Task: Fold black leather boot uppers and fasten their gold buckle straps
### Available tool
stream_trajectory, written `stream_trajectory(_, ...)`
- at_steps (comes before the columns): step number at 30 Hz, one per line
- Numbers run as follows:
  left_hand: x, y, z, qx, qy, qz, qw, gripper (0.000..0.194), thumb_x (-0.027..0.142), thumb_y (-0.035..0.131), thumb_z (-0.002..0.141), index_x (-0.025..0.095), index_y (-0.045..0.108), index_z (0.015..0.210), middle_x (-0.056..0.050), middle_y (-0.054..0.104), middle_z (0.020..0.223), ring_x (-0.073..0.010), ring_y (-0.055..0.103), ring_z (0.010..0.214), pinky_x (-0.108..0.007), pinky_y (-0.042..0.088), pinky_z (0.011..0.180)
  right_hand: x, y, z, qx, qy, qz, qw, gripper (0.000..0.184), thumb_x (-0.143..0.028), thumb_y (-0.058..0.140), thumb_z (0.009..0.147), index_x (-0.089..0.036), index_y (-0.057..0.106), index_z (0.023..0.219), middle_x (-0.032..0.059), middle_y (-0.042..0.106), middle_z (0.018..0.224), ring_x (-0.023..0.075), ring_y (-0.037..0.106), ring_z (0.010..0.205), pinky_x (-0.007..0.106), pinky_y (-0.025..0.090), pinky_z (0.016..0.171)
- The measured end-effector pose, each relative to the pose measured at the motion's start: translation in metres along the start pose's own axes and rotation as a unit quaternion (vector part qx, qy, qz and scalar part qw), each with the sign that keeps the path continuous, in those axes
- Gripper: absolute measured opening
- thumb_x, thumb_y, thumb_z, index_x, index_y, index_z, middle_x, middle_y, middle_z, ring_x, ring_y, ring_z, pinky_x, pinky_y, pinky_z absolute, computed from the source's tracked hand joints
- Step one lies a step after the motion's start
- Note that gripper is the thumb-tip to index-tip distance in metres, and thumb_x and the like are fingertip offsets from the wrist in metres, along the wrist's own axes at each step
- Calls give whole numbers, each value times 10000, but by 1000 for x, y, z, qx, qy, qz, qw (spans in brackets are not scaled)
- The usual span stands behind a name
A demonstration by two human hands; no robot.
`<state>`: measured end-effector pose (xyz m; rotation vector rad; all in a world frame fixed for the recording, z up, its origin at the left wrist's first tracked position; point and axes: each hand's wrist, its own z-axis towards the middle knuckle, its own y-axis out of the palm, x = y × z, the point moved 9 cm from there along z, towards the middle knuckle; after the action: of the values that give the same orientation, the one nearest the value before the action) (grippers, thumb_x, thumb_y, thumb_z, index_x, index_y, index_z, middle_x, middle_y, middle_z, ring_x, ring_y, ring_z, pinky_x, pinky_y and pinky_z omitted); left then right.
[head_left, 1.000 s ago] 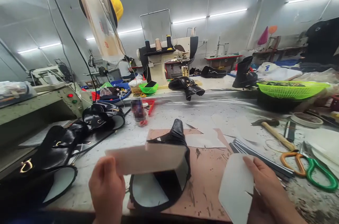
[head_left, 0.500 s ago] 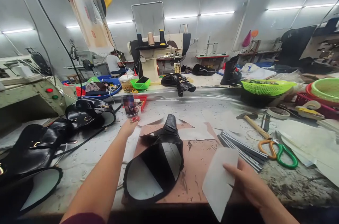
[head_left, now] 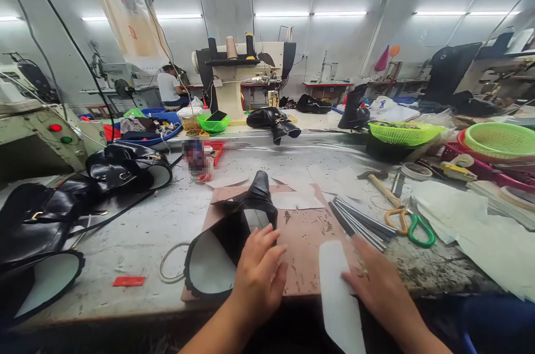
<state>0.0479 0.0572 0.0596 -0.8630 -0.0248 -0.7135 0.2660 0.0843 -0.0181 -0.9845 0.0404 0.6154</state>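
A black leather shoe upper (head_left: 234, 231) with a white lining lies on a pinkish cutting board (head_left: 307, 242) at the front of the workbench. My left hand (head_left: 259, 273) rests on the right side of that upper, fingers stretched out and flat. My right hand (head_left: 378, 287) lies flat at the board's front right corner, its thumb side against a white cut-out piece (head_left: 336, 298) that hangs over the bench edge. Neither hand grips anything.
Black uppers (head_left: 54, 214) pile at the left. A bundle of grey strips (head_left: 357, 220), a hammer (head_left: 382, 187), green-and-orange scissors (head_left: 407, 223) and white sheets (head_left: 472, 220) lie to the right. Green baskets (head_left: 403, 134), a sewing machine (head_left: 242, 81) and a seated person (head_left: 169, 86) are behind.
My left arm has drawn back from the far side of the board, and the hand now lies on the upper. The right hand has lowered the white piece to the bench edge.
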Motion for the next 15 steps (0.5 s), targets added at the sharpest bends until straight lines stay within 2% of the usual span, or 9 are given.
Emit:
stream_trajectory(1, -4, 12, -3, -34, -17, 4, 999, 266, 176, 432, 826, 140, 556, 1057, -139, 564, 1195, -250, 464, 1180, -434, 374, 993, -9, 2, -5, -28, -43, 19, 998, 322, -247, 432, 839, -209, 562, 1130, 125, 621, 1135, 298, 574, 1042, 464, 469, 855)
stream_trajectory(2, -11, 26, -7, -80, -48, 13, 996, 333, 214, 433, 830, 122, 519, 1138, -154, 529, 1247, -260, 454, 1193, -435, 386, 985, -17, 5, -9, -70, -77, 40, 994, 312, -168, 402, 823, -233, 614, 1042, 92, 660, 1066, 269, 603, 996, 439, 480, 848)
stream_trajectory(3, -20, 39, -12, -132, -86, 27, 987, 424, 259, 443, 829, 102, 460, 1222, -170, 473, 1308, -276, 429, 1216, -448, 387, 985, -23, 8, -13, -119, -98, 56, 987, 365, -111, 390, 786, -245, 633, 1022, 74, 670, 1052, 253, 611, 987, 425, 483, 855)
stream_trajectory(5, -35, 60, -25, -228, -143, 61, 961, 601, 329, 477, 814, 79, 325, 1339, -178, 324, 1412, -312, 334, 1279, -484, 349, 1010, -29, 12, -20, -212, -116, 65, 968, 558, -59, 410, 668, -255, 583, 1162, 63, 603, 1192, 256, 563, 1083, 430, 457, 909)
stream_trajectory(7, -40, 70, -36, -288, -143, 85, 943, 679, 356, 516, 797, 107, 269, 1379, -153, 198, 1463, -322, 233, 1321, -499, 282, 1047, -35, 13, -28, -270, -144, 50, 951, 766, -44, 442, 558, -283, 479, 1284, 52, 461, 1341, 285, 467, 1192, 454, 405, 967)
stream_trajectory(9, -40, 72, -44, -308, -119, 96, 939, 687, 365, 534, 800, 144, 258, 1390, -140, 126, 1477, -312, 198, 1334, -487, 251, 1062, -42, 10, -32, -257, -187, 31, 948, 814, -25, 468, 530, -324, 468, 1287, 44, 414, 1372, 304, 445, 1207, 462, 388, 977)
stream_trajectory(12, -39, 68, -52, -318, -93, 96, 939, 669, 403, 520, 821, 188, 251, 1395, -140, 121, 1478, -306, 207, 1333, -491, 239, 1060, -49, -4, -28, -150, -192, 67, 968, 603, -101, 536, 652, -335, 556, 1207, 56, 546, 1266, 301, 538, 1112, 427, 439, 917)
stream_trajectory(13, -38, 66, -55, -326, -86, 92, 937, 662, 425, 513, 824, 205, 256, 1394, -134, 137, 1478, -309, 214, 1331, -497, 238, 1058, -45, -11, -23, -113, -150, 107, 976, 489, -167, 541, 704, -323, 597, 1163, 63, 605, 1192, 293, 576, 1054, 404, 465, 879)
stream_trajectory(15, -37, 61, -61, -342, -78, 80, 933, 660, 460, 519, 815, 243, 271, 1387, -116, 190, 1473, -315, 238, 1322, -503, 240, 1055, -28, -23, -8, -55, -10, 189, 980, 312, -300, 504, 786, -274, 672, 1048, 83, 681, 1015, 287, 626, 929, 373, 507, 794)
